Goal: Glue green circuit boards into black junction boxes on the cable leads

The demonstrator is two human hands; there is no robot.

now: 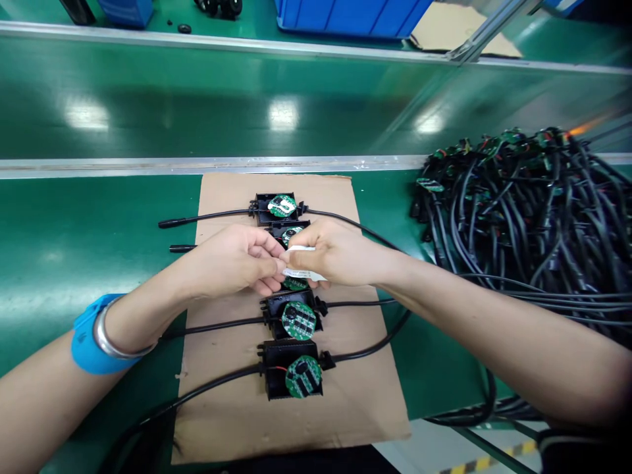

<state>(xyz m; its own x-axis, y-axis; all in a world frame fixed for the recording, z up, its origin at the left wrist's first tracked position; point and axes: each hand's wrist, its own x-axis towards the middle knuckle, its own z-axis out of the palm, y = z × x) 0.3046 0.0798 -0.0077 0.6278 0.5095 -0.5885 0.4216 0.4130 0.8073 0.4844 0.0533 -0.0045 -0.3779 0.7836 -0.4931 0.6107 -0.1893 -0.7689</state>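
A small white piece with faint print (302, 274), perhaps a folded label or packet, sits in the grip of my right hand (338, 253). My left hand (234, 263) meets it fingertip to fingertip, thumb and forefinger pinched at its left end; what they pinch is too small to make out. Below both hands lie several black boxes in a column, each with a round green circuit board. The uppermost board (282, 205) bears a white patch. Nearer to me are a board (299, 320) and the lowest board (303, 376). My hands partly hide the middle boxes.
Brown cardboard (232, 408) lies under the boxes on the green bench (64, 217). Black cables run from the boxes to both sides. A heap of cables with boards (523, 217) fills the right. Behind a raised ledge stands a blue bin (350, 18).
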